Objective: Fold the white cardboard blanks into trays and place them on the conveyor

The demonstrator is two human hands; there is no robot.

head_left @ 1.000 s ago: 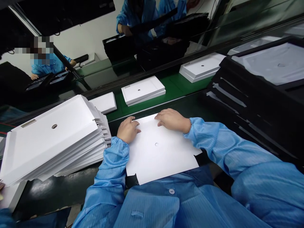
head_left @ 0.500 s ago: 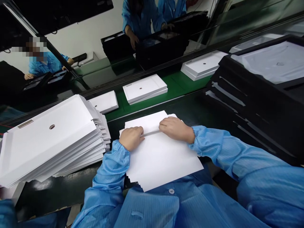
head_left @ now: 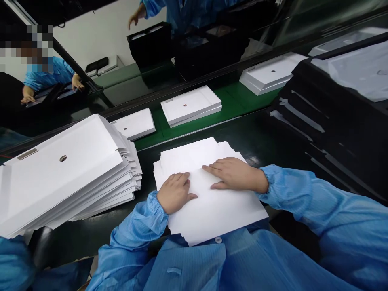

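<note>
A white die-cut cardboard sheet [head_left: 212, 206] lies flat on the dark table in front of me, its far flap folded over toward me. My left hand [head_left: 176, 192] rests on the sheet's left part, fingers together and pressing down. Beside it, my right hand [head_left: 233, 174] lies flat with fingers stretched out across the folded flap. Both hands touch only this sheet. Blue sleeves cover my arms.
A tall stack of flat white sheets [head_left: 63, 173] with a round hole sits at the left. Folded white boxes [head_left: 190, 106] [head_left: 269, 76] [head_left: 135, 124] ride a green conveyor belt [head_left: 236, 103] beyond. Black trays [head_left: 333, 105] are stacked at the right. Other people in blue work at the back.
The far flap of the sheet was folded over toward me, hiding the hole. Both hands slid nearer to me and now press flat on the fold.
</note>
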